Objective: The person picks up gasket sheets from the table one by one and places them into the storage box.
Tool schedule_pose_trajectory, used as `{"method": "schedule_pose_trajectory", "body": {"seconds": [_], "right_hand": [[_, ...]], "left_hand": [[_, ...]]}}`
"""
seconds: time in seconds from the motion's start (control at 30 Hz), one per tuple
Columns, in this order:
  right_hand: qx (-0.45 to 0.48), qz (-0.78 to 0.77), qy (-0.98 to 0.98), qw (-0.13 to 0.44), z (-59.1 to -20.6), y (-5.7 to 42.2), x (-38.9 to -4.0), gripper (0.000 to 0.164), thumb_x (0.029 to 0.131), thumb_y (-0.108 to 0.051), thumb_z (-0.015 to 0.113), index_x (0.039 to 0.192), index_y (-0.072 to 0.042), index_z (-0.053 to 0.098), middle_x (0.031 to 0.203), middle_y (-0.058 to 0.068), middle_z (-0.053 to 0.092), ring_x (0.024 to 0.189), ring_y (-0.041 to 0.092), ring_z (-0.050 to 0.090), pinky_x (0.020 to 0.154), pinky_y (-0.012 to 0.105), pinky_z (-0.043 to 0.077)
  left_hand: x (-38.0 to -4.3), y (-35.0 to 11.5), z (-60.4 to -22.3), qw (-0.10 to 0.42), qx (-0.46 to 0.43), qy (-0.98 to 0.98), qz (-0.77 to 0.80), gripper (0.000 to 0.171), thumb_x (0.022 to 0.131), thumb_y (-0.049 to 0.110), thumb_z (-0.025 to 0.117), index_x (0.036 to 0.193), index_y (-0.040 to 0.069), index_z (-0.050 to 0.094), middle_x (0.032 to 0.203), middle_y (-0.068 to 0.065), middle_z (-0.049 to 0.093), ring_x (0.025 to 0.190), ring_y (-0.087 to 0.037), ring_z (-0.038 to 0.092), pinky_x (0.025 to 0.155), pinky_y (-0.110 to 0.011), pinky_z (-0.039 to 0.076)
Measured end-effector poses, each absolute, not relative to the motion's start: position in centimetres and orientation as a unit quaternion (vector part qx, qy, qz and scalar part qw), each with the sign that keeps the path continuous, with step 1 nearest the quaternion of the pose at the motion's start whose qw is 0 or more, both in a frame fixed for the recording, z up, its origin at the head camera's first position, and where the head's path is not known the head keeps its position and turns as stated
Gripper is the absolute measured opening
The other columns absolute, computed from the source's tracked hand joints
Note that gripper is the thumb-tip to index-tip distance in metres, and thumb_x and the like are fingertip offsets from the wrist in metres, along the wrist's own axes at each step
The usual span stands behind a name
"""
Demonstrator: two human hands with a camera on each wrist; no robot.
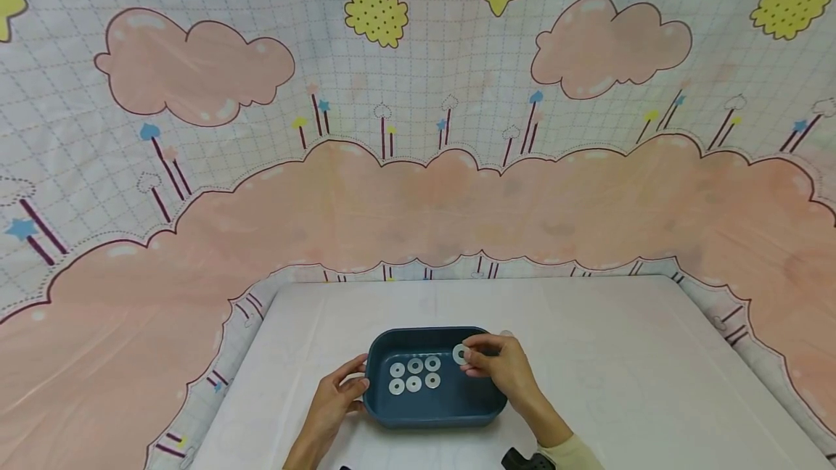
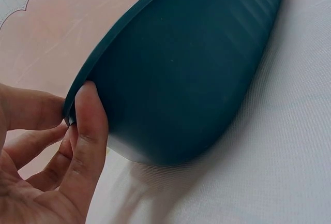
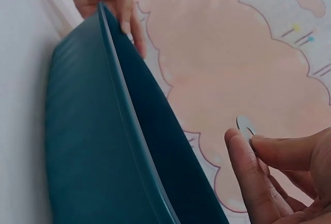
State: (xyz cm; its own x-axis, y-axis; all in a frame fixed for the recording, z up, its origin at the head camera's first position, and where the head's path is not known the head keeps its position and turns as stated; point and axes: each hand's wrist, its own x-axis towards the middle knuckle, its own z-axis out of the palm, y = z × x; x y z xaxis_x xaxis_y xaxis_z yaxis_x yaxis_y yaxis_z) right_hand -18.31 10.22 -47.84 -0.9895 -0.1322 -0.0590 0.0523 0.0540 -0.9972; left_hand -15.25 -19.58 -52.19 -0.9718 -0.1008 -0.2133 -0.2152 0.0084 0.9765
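A dark blue rectangular tray point(image 1: 451, 412) with rounded corners rests on the white table. Inside it, several flat metal washers point(image 1: 414, 384) lie in two rows on the left half of its floor. My left hand point(image 1: 333, 401) holds the tray's left end, with thumb and fingers about the rim point(image 2: 111, 35) in the left wrist view. Between the thumb and fingers of my right hand point(image 1: 499, 368) a single washer point(image 3: 243, 124) is pinched, held up over the tray's right side. That hand covers the tray's far right corner.
The white tabletop point(image 1: 627, 368) extends around the tray on all sides. Behind it hangs a printed cloth point(image 1: 418, 209) with clouds and stars. A small pale round shape point(image 1: 506, 333) shows just behind my right hand; its kind is unclear.
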Motion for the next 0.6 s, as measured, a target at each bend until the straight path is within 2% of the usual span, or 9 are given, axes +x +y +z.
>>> {"method": "schedule_pose_trajectory", "body": {"seconds": [0.23,0.6], "right_hand": [[-0.043,-0.696,0.712,0.090,-47.7,8.7,-18.4,0.027,0.089,0.003,0.066,0.114,0.009,0.066,0.092,0.012,0.063,0.075,0.021,0.074,0.067,0.026,0.060],[-0.069,-0.679,0.721,0.119,-48.5,6.5,-18.5,0.024,0.092,-0.002,0.063,0.114,0.005,0.069,0.095,0.012,0.068,0.077,0.022,0.075,0.069,0.030,0.060]], "left_hand": [[-15.3,-19.7,-52.2,0.042,-0.109,0.702,0.702,0.048,0.090,-0.002,0.062,0.138,0.003,0.055,0.118,-0.013,0.054,0.091,-0.018,0.062,0.060,-0.030,0.054],[-15.3,-19.6,-52.3,0.044,-0.110,0.704,0.700,0.049,0.090,-0.002,0.063,0.138,0.003,0.054,0.119,-0.014,0.053,0.090,-0.018,0.061,0.060,-0.029,0.054]]}}
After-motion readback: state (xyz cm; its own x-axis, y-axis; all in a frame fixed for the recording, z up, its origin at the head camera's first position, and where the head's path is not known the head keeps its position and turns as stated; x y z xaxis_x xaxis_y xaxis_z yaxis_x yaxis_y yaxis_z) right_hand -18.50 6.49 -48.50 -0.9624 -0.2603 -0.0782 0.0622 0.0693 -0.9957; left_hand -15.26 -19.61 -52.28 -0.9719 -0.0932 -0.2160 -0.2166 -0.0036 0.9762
